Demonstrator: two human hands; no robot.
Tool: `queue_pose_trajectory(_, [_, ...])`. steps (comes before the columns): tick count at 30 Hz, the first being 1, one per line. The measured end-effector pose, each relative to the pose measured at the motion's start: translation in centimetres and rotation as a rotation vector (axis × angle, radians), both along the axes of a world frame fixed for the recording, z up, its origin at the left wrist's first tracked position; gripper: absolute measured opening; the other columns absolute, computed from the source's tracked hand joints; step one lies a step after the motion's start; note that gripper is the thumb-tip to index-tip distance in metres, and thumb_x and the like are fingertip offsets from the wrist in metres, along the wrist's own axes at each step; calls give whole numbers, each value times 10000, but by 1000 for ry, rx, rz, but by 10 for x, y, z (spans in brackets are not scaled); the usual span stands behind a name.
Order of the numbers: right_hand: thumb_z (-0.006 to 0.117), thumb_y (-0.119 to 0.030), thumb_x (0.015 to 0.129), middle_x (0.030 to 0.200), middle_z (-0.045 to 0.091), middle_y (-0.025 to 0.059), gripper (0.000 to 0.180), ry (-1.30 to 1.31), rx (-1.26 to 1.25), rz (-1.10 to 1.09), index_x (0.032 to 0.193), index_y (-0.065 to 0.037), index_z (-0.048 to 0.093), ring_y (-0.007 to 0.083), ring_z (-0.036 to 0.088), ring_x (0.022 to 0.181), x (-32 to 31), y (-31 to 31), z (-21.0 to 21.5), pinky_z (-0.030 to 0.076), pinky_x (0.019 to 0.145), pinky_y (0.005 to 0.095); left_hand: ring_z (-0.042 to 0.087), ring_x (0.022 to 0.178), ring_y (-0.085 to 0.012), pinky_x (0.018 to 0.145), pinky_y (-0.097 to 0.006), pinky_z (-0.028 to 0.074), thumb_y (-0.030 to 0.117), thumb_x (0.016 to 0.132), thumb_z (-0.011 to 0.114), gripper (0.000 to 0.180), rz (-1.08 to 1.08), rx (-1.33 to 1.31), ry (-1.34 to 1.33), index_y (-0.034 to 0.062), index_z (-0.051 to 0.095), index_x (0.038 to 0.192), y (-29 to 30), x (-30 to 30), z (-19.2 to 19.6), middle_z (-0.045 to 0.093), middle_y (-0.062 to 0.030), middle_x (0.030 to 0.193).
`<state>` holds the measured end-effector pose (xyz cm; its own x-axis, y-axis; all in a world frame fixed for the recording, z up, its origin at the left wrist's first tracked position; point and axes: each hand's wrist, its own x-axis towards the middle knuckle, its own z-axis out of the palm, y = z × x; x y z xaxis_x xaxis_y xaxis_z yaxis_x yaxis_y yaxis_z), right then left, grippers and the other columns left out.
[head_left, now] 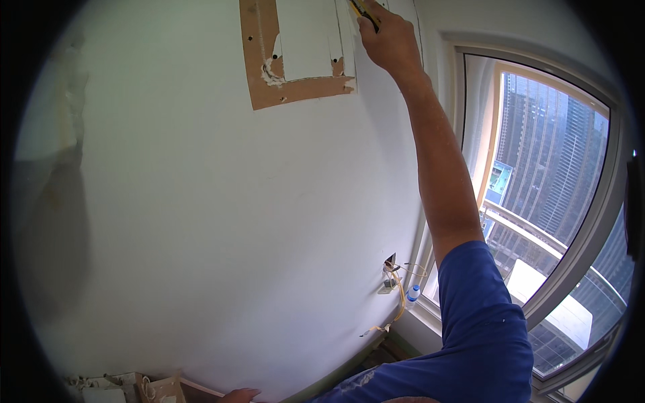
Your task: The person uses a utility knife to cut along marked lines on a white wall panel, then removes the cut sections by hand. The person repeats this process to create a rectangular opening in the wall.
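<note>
My right arm reaches up to the wall's upper part, and my right hand point(396, 43) is closed around a yellow and black utility knife point(366, 15). The knife's tip runs out of the top edge. Beside it, a strip of brown torn-paper surface point(302, 88) frames a white panel point(309, 40), with dark screw heads and crumbled plaster at its lower left corner. Low at the bottom edge my left hand point(240, 395) shows only in part, its fingers stretched out near the white wall point(222, 221); nothing is seen in it.
A wall opening point(390, 260) has loose yellow wires point(402, 295) and a socket plate point(387, 287) hanging from it. A blue-capped bottle point(413, 293) stands on the sill by the large window point(544, 161). An open cardboard box point(168, 389) with clutter lies at lower left.
</note>
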<state>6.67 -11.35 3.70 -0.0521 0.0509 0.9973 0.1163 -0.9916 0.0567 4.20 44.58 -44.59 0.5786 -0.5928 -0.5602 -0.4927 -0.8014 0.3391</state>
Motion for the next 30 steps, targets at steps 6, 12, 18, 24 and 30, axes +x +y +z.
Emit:
queue_pose_trajectory(6, [551,-126,1006,1363,633,294,444,-35,-27,-17,1400,79,577,417,640,1250,9,-10,-10,513,1104,432,471,1429,-415,1202,-495,370,543,1017,595,692,-9,16,-21,15,559,1463,-3,7,-6,531,-248,1523])
queue_pose_trajectory(12, [590,-220,1009,1057,709,262,456,23,130,-9,1434,-54,604,394,697,925,8,1,-31,554,878,444,482,1418,-418,1202,-500,370,521,1030,577,665,-45,11,-62,16,557,1463,-1,5,-11,540,-246,1515])
queue_pose_trajectory(18, [595,-160,1000,905,709,224,470,33,160,26,1455,-47,585,375,695,799,5,3,-68,552,793,453,482,1417,-417,1205,-500,366,520,1032,572,665,-45,32,-66,17,553,1466,-6,4,-6,538,-244,1516])
queue_pose_trajectory(24, [595,-139,1016,1101,740,235,471,100,239,59,1484,-86,579,345,729,901,2,10,-115,561,869,412,480,1419,-413,1207,-499,361,521,1035,566,663,-41,74,-76,20,549,1469,-8,3,-6,534,-243,1520])
queue_pose_trajectory(30, [606,-108,1008,995,719,226,470,115,279,75,1475,-58,583,338,699,838,-4,17,-143,551,826,429,484,1415,-411,1201,-496,367,498,1039,575,637,-52,28,-88,21,554,1461,-7,-2,3,530,-240,1522])
